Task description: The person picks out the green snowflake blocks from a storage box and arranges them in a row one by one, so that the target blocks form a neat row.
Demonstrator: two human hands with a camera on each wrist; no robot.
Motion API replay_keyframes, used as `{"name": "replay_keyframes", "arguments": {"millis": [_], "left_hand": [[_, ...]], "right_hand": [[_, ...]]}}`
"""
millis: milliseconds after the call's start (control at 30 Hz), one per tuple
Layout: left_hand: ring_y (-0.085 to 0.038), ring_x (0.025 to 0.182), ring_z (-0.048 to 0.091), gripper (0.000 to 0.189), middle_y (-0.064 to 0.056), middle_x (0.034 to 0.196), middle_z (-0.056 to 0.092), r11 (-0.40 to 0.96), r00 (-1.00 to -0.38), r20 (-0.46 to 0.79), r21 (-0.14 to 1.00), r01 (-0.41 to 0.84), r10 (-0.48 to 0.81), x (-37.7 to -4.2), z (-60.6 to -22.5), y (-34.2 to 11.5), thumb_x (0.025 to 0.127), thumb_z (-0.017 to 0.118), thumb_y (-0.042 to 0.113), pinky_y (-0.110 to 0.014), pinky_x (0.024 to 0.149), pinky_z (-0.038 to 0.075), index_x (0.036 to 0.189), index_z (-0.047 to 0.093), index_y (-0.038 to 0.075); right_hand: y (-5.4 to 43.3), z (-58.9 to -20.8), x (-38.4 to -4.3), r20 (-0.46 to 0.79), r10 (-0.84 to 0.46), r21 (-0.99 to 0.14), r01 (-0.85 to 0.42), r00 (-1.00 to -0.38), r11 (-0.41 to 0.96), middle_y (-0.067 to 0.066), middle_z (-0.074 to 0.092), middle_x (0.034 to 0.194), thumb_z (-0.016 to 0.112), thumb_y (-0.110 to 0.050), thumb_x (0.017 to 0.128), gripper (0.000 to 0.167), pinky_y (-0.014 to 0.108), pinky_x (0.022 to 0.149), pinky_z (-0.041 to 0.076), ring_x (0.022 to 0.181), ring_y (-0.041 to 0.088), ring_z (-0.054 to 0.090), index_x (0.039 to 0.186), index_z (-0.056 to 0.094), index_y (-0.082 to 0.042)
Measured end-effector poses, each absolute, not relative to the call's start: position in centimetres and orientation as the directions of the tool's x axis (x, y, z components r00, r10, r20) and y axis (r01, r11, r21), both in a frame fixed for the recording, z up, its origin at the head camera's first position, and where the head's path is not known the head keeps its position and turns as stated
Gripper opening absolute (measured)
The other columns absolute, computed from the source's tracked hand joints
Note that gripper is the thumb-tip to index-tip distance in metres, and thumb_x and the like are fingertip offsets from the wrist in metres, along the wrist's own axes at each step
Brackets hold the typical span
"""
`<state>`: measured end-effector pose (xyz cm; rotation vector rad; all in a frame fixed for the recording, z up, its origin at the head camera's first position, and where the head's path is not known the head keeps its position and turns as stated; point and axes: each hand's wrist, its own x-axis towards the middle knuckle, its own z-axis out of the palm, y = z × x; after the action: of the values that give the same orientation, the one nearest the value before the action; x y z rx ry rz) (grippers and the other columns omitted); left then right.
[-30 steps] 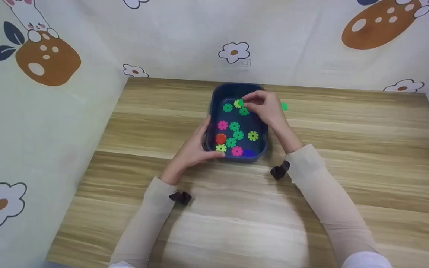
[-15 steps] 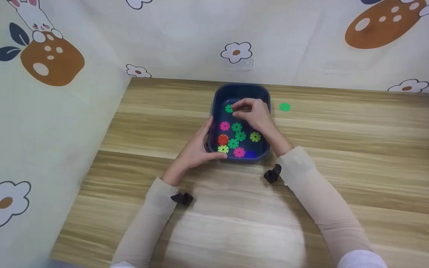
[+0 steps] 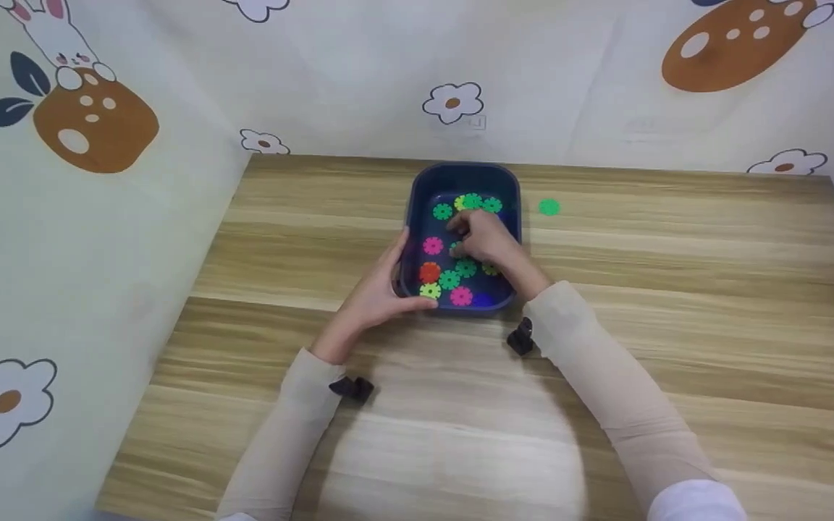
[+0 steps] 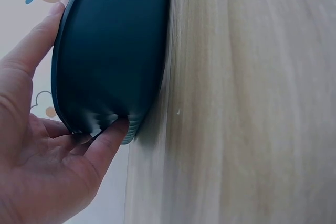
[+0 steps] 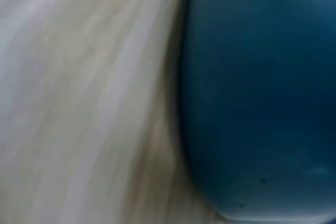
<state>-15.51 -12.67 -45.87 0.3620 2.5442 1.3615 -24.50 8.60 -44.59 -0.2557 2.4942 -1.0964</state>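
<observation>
A dark blue plastic bin (image 3: 465,310) stands on the table, with several notched flower-shaped discs on its floor. My left hand (image 3: 377,291) grips its near left corner, thumb along the near rim. In the left wrist view, fingers (image 4: 107,142) of this hand curl against the bin's ribbed end. My right hand (image 3: 488,237) reaches down inside the bin, thumb and forefinger apart, thumb overlapping a green disc (image 3: 455,250). A pink disc (image 3: 432,246) lies left of it. The right wrist view holds only the bin's blurred outer wall (image 5: 262,87), so the right fingers are hidden there.
One green disc (image 3: 549,208) lies on the wooden table (image 3: 677,289), right of the bin. Behind the table rises a patterned wall cloth (image 3: 359,79). Green discs and a yellow disc (image 3: 460,203) sit at the bin's far end; an orange-red disc (image 3: 429,273) is near the front.
My right hand has moved from the far end of the bin toward its middle. A green disc formerly hidden under it now shows at the far right. My left hand keeps its place.
</observation>
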Motion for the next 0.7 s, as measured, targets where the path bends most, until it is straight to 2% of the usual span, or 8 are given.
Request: {"name": "replay_keyframes", "arguments": {"millis": [200, 367, 533, 700], "left_hand": [[-0.028, 0.155, 0.018, 0.117, -0.006, 0.169, 0.013, 0.528, -0.941, -0.079, 0.842, 0.114, 0.329, -15.59, -45.74, -12.48, 0.076, 0.087, 0.031, -0.053, 0.124, 0.021, 0.162, 0.008, 0.023], [-0.029, 0.154, 0.019, 0.119, -0.007, 0.169, 0.014, 0.533, -0.941, -0.081, 0.839, 0.113, 0.327, -15.59, -45.71, -12.57, 0.075, 0.088, 0.035, -0.053, 0.124, 0.022, 0.162, 0.008, 0.022], [-0.028, 0.155, 0.019, 0.12, -0.006, 0.169, 0.013, 0.535, -0.942, -0.088, 0.838, 0.105, 0.322, -15.56, -45.68, -12.6, 0.074, 0.088, 0.039, -0.053, 0.124, 0.022, 0.162, 0.007, 0.023], [-0.028, 0.155, 0.018, 0.118, -0.006, 0.169, 0.012, 0.532, -0.942, -0.086, 0.84, 0.106, 0.324, -15.59, -45.77, -12.55, 0.076, 0.087, 0.036, -0.052, 0.124, 0.021, 0.162, 0.007, 0.023]], "right_hand": [[8.36, -44.72, -24.38, -0.325, -0.294, -0.638, -0.021, -0.899, 0.77, 0.014, 0.065, 0.113, 0.076, -0.008, 0.087, 0.03, 0.039, 0.094, 0.054, 0.1, 0.026, 0.058, 0.117, 0.068, -0.005], [8.2, -44.73, -24.25, -0.337, -0.288, -0.595, -0.034, -0.897, 0.803, 0.01, 0.068, 0.099, 0.077, -0.014, 0.087, 0.015, 0.031, 0.076, 0.053, 0.085, 0.022, 0.058, 0.099, 0.072, -0.007], [8.26, -44.7, -24.08, -0.322, -0.328, -0.64, -0.052, -0.888, 0.767, 0.008, 0.064, 0.083, 0.078, -0.012, 0.087, 0.009, 0.025, 0.063, 0.047, 0.073, 0.018, 0.055, 0.089, 0.07, -0.008], [8.36, -44.77, -23.98, -0.304, -0.35, -0.71, -0.035, -0.886, 0.704, 0.007, 0.063, 0.082, 0.076, -0.007, 0.087, 0.01, 0.024, 0.061, 0.048, 0.07, 0.018, 0.056, 0.09, 0.067, -0.007]]}}
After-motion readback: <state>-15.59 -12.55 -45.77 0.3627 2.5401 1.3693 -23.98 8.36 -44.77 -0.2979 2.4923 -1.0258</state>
